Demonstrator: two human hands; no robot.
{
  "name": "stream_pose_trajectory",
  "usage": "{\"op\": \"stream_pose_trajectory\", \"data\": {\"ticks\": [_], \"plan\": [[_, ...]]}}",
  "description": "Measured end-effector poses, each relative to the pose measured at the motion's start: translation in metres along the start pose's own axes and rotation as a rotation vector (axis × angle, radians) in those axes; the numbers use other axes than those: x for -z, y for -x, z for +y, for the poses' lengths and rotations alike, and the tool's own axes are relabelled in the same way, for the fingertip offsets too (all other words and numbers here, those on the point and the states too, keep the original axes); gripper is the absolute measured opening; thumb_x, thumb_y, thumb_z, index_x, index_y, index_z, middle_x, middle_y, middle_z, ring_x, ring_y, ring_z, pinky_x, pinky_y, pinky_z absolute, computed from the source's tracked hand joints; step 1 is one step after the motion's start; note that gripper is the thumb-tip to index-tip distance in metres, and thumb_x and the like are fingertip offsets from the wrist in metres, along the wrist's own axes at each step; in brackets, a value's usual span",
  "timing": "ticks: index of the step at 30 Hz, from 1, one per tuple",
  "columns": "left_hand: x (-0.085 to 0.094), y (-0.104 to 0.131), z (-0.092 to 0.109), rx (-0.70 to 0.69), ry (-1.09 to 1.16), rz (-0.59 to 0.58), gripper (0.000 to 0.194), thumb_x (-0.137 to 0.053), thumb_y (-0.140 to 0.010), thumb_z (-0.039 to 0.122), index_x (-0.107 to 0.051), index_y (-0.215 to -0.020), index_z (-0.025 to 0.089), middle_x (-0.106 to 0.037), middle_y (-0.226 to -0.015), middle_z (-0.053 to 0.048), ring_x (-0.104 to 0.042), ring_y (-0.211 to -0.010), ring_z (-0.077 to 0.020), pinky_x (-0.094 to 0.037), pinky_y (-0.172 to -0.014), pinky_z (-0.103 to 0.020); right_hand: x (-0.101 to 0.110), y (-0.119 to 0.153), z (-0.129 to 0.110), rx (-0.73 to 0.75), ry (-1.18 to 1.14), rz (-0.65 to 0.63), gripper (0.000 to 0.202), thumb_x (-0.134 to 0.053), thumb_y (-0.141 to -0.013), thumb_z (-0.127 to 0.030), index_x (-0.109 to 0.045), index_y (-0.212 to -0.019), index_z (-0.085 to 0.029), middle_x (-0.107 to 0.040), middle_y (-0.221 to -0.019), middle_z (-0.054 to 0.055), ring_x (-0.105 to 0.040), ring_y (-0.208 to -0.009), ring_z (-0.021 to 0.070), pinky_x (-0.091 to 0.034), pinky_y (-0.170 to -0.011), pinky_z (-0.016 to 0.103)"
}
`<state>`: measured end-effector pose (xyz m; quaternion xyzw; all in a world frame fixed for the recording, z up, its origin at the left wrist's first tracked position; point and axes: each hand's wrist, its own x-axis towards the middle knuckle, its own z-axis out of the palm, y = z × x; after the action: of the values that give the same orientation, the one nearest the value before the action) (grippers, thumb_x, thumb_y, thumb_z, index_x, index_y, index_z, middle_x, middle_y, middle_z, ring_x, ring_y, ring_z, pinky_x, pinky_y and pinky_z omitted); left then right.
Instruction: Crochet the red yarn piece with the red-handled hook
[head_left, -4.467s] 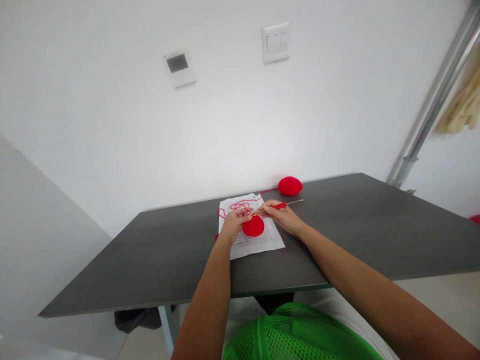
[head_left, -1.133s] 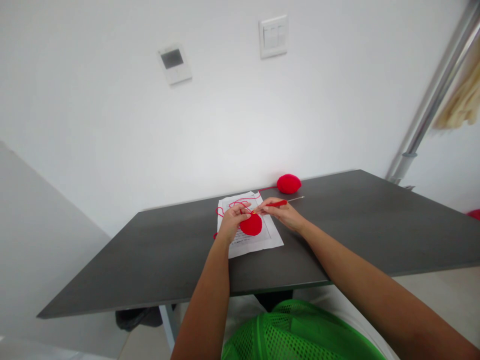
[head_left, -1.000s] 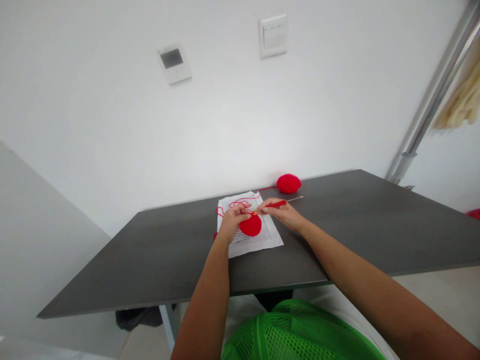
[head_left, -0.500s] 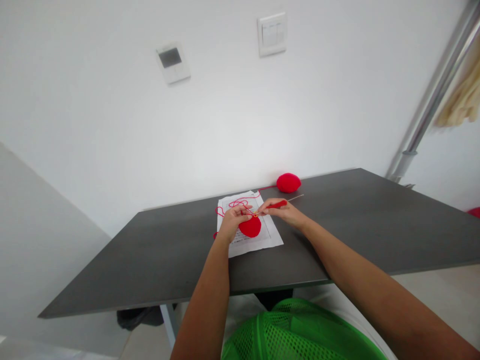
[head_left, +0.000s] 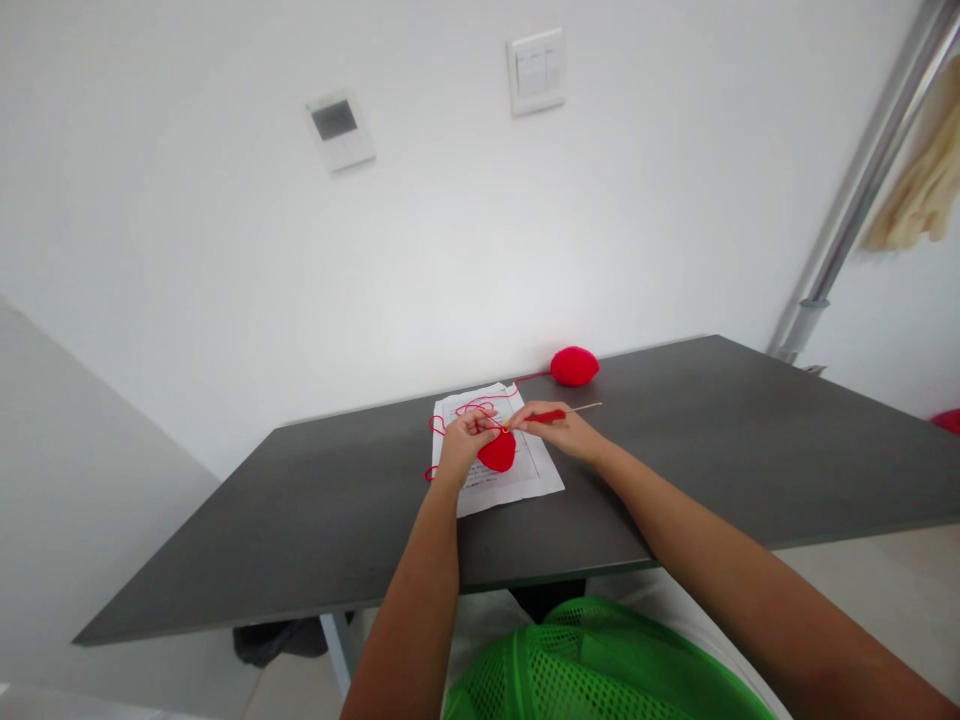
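Observation:
My left hand (head_left: pixel 466 443) pinches the upper left edge of a red crocheted piece (head_left: pixel 497 453), with red yarn running over its fingers. A red-handled crochet hook (head_left: pixel 546 416) is held in my right hand (head_left: pixel 553 424), its thin metal end pointing up and to the right. The hook's other end meets the top of the red piece at a small yellow spot. Under both hands lies a printed paper sheet (head_left: pixel 536 480), crossed by loose loops of red yarn. Behind the right hand a red yarn ball (head_left: pixel 574 366) sits near the wall.
The dark grey table (head_left: pixel 345 520) stands against a white wall carrying a thermostat (head_left: pixel 340 130) and a switch plate (head_left: pixel 536 72). On the right are a metal pipe (head_left: pixel 855 200) and hanging beige cloth (head_left: pixel 919 200). A black bag (head_left: pixel 277 640) lies below the table.
The right hand and the hook have tilted slightly, with the metal end now lower. The view has shifted a little. Both hands keep their hold.

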<state>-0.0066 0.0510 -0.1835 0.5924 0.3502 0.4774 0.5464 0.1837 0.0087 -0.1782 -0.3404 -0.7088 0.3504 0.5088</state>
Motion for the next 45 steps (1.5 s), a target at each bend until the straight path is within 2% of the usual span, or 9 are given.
{"op": "stream_pose_trajectory", "data": {"ticks": [5,9,14,17,22,28,32,38,45], "plan": [[0.001,-0.001,0.0,-0.036,-0.06,0.033,0.031,-0.072,-0.055,0.014,-0.067,-0.085,0.013,-0.062,-0.065,0.0,-0.055,-0.061,-0.011,-0.042,-0.062,-0.024,-0.007,0.002,-0.001,0.095,0.131,0.015,0.021,-0.057,-0.086,-0.032,-0.071,-0.089,-0.017,-0.071,-0.09,0.008,-0.065,-0.087,0.0208,-0.049,-0.084,0.036],[0.002,-0.002,0.0,-0.084,-0.107,0.05,0.028,-0.071,-0.057,0.014,-0.066,-0.084,0.013,-0.063,-0.066,-0.001,-0.055,-0.062,-0.0116,-0.042,-0.063,-0.024,-0.012,0.003,0.003,0.239,0.229,0.024,0.022,-0.053,-0.089,-0.031,-0.069,-0.091,-0.017,-0.07,-0.094,0.01,-0.065,-0.089,0.0204,-0.051,-0.084,0.036],[0.002,-0.002,-0.002,-0.106,-0.121,0.03,0.026,-0.071,-0.058,0.014,-0.066,-0.083,0.014,-0.063,-0.066,-0.001,-0.058,-0.065,-0.0135,-0.044,-0.064,-0.025,-0.015,0.001,0.009,0.386,0.361,-0.022,0.023,-0.047,-0.092,-0.03,-0.068,-0.096,-0.02,-0.07,-0.096,0.01,-0.064,-0.093,0.0201,-0.051,-0.087,0.037],[0.001,-0.001,-0.003,-0.121,-0.13,0.02,0.027,-0.07,-0.058,0.013,-0.066,-0.085,0.015,-0.064,-0.068,-0.001,-0.059,-0.068,-0.014,-0.044,-0.066,-0.025,-0.016,0.0,0.01,0.421,0.436,-0.042,0.023,-0.046,-0.093,-0.028,-0.067,-0.098,-0.02,-0.07,-0.095,0.01,-0.063,-0.093,0.0202,-0.051,-0.087,0.037],[0.0,-0.002,-0.001,-0.125,-0.113,0.029,0.03,-0.071,-0.059,0.015,-0.066,-0.089,0.015,-0.063,-0.068,0.0,-0.058,-0.067,-0.0134,-0.043,-0.066,-0.025,-0.018,0.002,0.01,0.425,0.46,0.013,0.021,-0.046,-0.092,-0.026,-0.065,-0.101,-0.022,-0.069,-0.098,0.009,-0.063,-0.095,0.0201,-0.051,-0.088,0.037],[0.0,-0.001,0.003,-0.133,-0.108,0.073,0.033,-0.073,-0.059,0.018,-0.068,-0.092,0.014,-0.064,-0.067,0.0,-0.058,-0.067,-0.0131,-0.043,-0.068,-0.025,-0.018,0.004,0.008,0.47,0.523,0.019,0.022,-0.048,-0.09,-0.023,-0.061,-0.108,-0.021,-0.067,-0.104,0.01,-0.061,-0.101,0.0209,-0.05,-0.091,0.038],[0.003,-0.002,0.003,-0.062,0.0,0.117,0.039,-0.076,-0.056,0.02,-0.067,-0.094,0.014,-0.064,-0.067,0.001,-0.057,-0.063,-0.0117,-0.043,-0.063,-0.024,-0.017,0.003,0.009,0.469,0.6,0.02,0.025,-0.045,-0.093,-0.024,-0.059,-0.113,-0.021,-0.068,-0.106,0.011,-0.063,-0.1,0.0213,-0.052,-0.089,0.039],[0.004,-0.001,0.001,0.111,0.291,0.05,0.048,-0.081,-0.052,0.024,-0.067,-0.096,0.014,-0.069,-0.075,-0.003,-0.063,-0.071,-0.0158,-0.048,-0.071,-0.03,-0.017,0.001,0.01,0.509,0.628,-0.011,0.026,-0.045,-0.093,-0.026,-0.06,-0.114,-0.023,-0.068,-0.111,0.011,-0.063,-0.104,0.021,-0.052,-0.091,0.04],[0.007,-0.002,0.0,0.251,0.404,0.033,0.032,-0.081,-0.051,0.018,-0.067,-0.079,0.013,-0.068,-0.07,-0.003,-0.062,-0.064,-0.0154,-0.049,-0.066,-0.03,-0.02,-0.001,0.013,0.56,0.747,-0.014,0.025,-0.045,-0.093,-0.024,-0.062,-0.112,-0.022,-0.068,-0.11,0.011,-0.063,-0.102,0.0208,-0.052,-0.09,0.038]]}}
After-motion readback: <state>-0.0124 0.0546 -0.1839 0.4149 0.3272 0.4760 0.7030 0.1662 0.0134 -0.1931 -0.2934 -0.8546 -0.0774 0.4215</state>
